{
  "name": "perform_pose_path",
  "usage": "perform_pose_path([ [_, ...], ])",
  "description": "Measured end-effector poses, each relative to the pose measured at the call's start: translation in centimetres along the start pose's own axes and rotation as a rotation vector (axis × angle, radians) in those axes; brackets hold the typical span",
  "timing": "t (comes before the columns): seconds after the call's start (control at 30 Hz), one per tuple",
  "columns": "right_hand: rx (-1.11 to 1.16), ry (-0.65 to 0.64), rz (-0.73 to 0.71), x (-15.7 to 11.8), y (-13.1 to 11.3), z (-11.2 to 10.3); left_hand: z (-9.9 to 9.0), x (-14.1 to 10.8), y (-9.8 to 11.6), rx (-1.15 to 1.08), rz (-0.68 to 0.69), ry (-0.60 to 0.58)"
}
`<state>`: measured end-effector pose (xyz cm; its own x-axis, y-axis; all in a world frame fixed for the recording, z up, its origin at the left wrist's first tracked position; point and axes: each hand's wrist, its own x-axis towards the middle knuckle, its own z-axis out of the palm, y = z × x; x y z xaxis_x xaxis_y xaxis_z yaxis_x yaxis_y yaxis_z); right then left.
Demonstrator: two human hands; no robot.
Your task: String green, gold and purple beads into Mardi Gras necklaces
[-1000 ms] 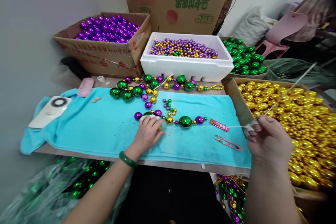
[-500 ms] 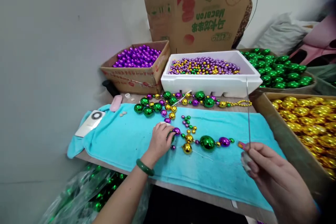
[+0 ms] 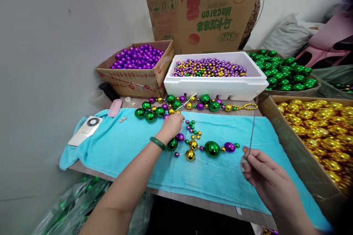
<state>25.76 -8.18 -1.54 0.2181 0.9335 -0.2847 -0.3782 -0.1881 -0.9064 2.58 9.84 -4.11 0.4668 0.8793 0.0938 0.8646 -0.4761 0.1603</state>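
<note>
My left hand [image 3: 173, 125], with a green bangle [image 3: 158, 142] at the wrist, reaches over the strung beads behind the towel's middle. Its fingertips are near a white stick [image 3: 187, 101]; whether they grip anything is hidden. My right hand [image 3: 259, 165] pinches a long thin metal needle [image 3: 252, 128] held upright, with a small pink-orange piece at the fingertips. Between the hands, a strand with a big green bead [image 3: 212, 148], a purple bead [image 3: 230, 147] and gold beads [image 3: 190, 155] lies on the blue towel [image 3: 124, 154]. Small loose beads [image 3: 193, 126] lie behind it.
A carton of purple beads [image 3: 135, 77], a white foam box [image 3: 215, 85] of small beads, green beads [image 3: 292, 71] and a carton of gold beads [image 3: 292, 143] stand around the table. A white device [image 3: 86, 130] and pink case [image 3: 115, 107] lie left.
My left hand has moved back and up, away from the purple bead on the front strand, towards the rear strand. My right hand still holds the needle. The view has shifted slightly.
</note>
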Motion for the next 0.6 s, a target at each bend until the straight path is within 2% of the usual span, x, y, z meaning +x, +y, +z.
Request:
perform_pose_path([
  [0.13, -0.027, -0.02, 0.022, 0.4, 1.1, 0.1, 1.0, 2.1, 0.9, 0.021, 0.027, -0.056],
  [0.33, -0.069, 0.008, 0.101, 0.8, 2.9, -0.3, 2.0, 3.6, 3.1, 0.043, 0.124, -0.12],
  [0.5, -0.102, 0.005, 0.1, 1.2, 3.5, -0.4, 2.7, 4.5, 3.9, 0.029, 0.099, -0.165],
  [0.6, -0.132, 0.021, 0.072, 1.3, 3.7, -0.5, 2.6, 4.8, 4.0, -0.021, 0.059, -0.144],
])
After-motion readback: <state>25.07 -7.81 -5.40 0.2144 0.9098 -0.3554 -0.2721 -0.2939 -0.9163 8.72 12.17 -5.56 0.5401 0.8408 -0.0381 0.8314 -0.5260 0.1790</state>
